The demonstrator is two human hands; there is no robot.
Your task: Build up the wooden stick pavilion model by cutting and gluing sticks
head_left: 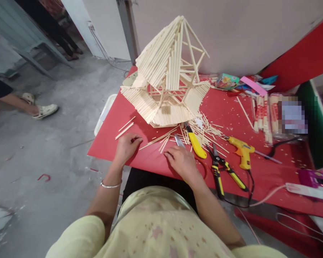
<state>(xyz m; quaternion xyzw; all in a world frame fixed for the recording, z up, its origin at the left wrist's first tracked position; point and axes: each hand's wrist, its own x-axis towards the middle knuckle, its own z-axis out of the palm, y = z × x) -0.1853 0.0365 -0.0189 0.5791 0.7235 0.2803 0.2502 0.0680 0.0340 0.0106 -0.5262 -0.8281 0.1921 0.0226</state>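
At the table's front edge my left hand is closed, thumb and fingertips together; anything between them is too small to make out. Two loose sticks lie just beyond it. My right hand rests palm down with loosely bent fingers, slightly apart, and no object shows in them. Beneath and beside it are scissors, partly covered by the hand. Beyond both hands stands a model pavilion of pale wooden sticks, its roof partly covered and its right side an open frame. A yellow utility knife lies right of the scissors.
Loose sticks and scraps litter the red table. To the right lie pruning shears, a yellow glue gun with its cord, packed stick bundles and a green-lined box. Another person's leg shows at left.
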